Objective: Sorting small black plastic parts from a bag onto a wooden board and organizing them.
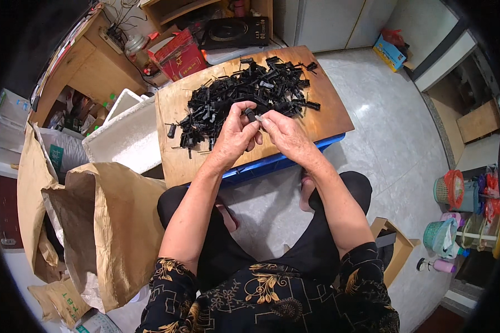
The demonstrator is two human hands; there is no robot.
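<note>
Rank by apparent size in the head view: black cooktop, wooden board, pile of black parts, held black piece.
1. Wooden board
2. Pile of black parts
3. Black cooktop
4. Held black piece

Mostly black covers the heaped parts (254,76) and the piece (250,115) above the near edge of the table (173,164), whose wood runs from pale tan at the left edge to darker brown at the right, over a blue base (278,165). Past the left edge come a white box (122,143) and a tan paper sack (129,227), and by the far left corner a red carton (184,58). The shirt (272,291) is black with gold leaves and flowers, the trousers (219,238) plain black, the floor (383,133) pale grey with faint marbling.
</note>
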